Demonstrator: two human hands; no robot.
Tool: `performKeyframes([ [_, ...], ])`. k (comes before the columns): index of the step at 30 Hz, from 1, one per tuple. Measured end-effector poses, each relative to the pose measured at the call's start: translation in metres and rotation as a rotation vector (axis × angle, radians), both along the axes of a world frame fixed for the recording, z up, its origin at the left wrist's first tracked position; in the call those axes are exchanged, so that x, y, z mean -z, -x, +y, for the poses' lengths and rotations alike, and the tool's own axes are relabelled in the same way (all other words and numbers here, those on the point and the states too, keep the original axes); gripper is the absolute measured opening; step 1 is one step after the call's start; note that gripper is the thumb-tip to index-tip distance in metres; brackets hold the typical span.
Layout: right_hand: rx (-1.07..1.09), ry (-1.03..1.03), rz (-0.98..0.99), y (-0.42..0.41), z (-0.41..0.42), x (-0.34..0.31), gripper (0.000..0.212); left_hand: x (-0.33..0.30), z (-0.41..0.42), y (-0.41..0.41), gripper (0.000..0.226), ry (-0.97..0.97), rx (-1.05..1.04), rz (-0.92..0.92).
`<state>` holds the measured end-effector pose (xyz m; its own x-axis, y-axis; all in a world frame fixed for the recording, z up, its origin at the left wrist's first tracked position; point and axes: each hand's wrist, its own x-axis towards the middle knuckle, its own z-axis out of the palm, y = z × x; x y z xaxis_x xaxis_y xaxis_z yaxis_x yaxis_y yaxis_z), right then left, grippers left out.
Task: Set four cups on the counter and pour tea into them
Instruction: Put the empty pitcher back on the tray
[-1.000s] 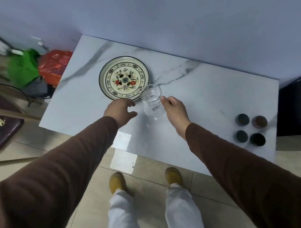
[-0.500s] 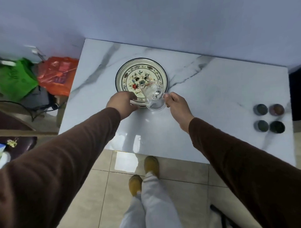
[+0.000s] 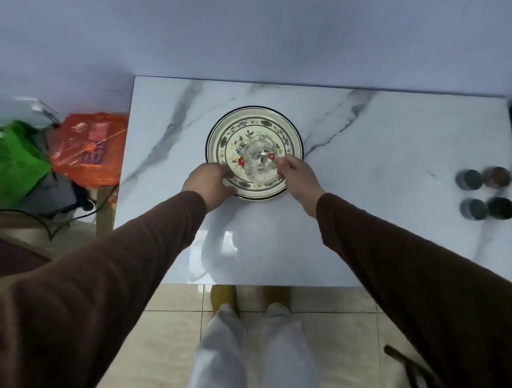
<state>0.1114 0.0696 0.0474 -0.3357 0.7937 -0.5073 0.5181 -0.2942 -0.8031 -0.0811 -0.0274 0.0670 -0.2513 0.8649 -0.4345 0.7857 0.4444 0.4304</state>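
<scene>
A clear glass cup (image 3: 259, 161) is over the floral plate (image 3: 218, 137), near the plate's front right part. My right hand (image 3: 296, 175) grips the cup by its right side. My left hand (image 3: 209, 182) rests at the plate's front left rim, fingers curled on the edge. The plate sits in the middle of the white marble counter (image 3: 363, 149). Whether the cup stands on the plate or hovers just above it is unclear. Several small dark cups (image 3: 485, 193) stand in a cluster at the counter's right end.
An orange plastic bag (image 3: 87, 147) and a green bag (image 3: 13, 164) lie left of the counter, with dark cables on the floor. A pale wall runs behind the counter. My legs and yellow shoes stand on tiled floor at the counter's front edge.
My right hand carried the glass cup from the bare counter up over the plate. My left hand moved to the plate's front left rim.
</scene>
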Motion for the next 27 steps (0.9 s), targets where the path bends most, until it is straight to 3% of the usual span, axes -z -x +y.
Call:
performKeyframes([
  [15,0.013,0.045,0.050,0.028,0.028,0.045,0.030,0.039,0.040,0.025,0.038,-0.011,0.061,0.000],
  [27,-0.060,-0.040,-0.066,0.029,0.049,0.051,0.032,0.042,0.051,0.023,0.036,-0.004,0.050,-0.018],
])
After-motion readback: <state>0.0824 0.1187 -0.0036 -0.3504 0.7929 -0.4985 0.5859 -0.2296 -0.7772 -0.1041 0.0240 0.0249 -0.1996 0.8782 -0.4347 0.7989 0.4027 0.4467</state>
